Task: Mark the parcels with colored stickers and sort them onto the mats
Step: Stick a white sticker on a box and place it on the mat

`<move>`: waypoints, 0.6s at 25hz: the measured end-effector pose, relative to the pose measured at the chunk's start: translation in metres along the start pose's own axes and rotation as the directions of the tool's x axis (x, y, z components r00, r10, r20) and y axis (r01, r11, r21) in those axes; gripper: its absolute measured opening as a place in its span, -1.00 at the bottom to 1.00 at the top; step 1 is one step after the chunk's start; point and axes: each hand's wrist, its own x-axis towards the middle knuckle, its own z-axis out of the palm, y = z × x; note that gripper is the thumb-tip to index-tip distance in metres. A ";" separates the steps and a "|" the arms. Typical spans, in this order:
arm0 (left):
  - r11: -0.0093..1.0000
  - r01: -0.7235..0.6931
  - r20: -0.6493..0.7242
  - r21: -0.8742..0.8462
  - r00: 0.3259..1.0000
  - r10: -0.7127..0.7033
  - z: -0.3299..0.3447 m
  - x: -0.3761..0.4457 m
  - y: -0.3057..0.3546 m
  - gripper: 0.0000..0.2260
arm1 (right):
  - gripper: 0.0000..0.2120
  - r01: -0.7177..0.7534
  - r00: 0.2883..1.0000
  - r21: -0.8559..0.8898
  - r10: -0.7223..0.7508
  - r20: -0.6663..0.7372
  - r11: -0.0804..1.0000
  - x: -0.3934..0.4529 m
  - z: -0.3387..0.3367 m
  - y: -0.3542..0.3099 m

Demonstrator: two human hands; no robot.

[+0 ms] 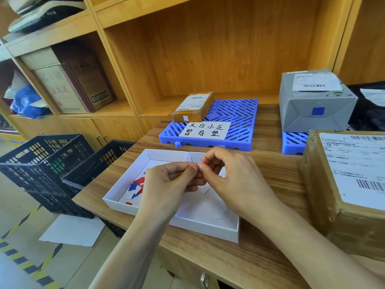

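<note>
Over the white tray (116, 202) at the middle of the wooden surface (270, 167), both hands meet fingertip to fingertip. The left hand (168, 180) and the right hand (225, 174) each pinch a small white sticker (200, 163) between thumb and forefinger, fingers curled around it just above the tray. Inside the tray, at about nine o'clock from the hands, lies a loose heap of red and blue stickers (136, 187), with white paper scraps (205, 189) under and beside the hands.

At twelve o'clock from the tray sits a blue slatted mat (235, 115) carrying a handwritten white label (205, 130) along its near edge. A small brown parcel (192, 107) rests on the mat's far left corner, with a white sticker on its near side. At two o'clock a grey parcel (316, 101) stands on a second blue mat (293, 142), only partly visible beneath it; a blue square sticker (318, 111) shows on its front face. At three o'clock, close to the right forearm, a large cardboard parcel (333, 197) lies on the surface with a shipping label on top.

Down at nine o'clock, off the surface, black plastic crates (41, 163) stand on the floor beside a sheet of white paper (73, 230). Wooden shelves (187, 49) rise behind, holding boxes at the left.
</note>
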 end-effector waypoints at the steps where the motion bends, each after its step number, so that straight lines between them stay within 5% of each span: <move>1: 1.000 0.006 0.003 0.005 1.000 -0.006 0.001 -0.001 0.000 -0.88 | -0.94 0.016 0.999 -0.045 -0.015 0.036 0.999 0.000 0.001 0.001; 7: 0.970 -0.051 -0.164 0.239 0.982 0.093 -0.002 0.006 -0.001 -0.89 | -0.92 -0.056 0.998 -0.006 0.057 0.021 0.998 0.003 -0.005 0.000; 15: 0.902 -0.123 -0.102 0.414 0.978 0.181 0.005 0.001 0.001 -0.86 | -0.94 -0.150 0.988 0.005 0.150 -0.022 0.989 0.005 -0.002 0.005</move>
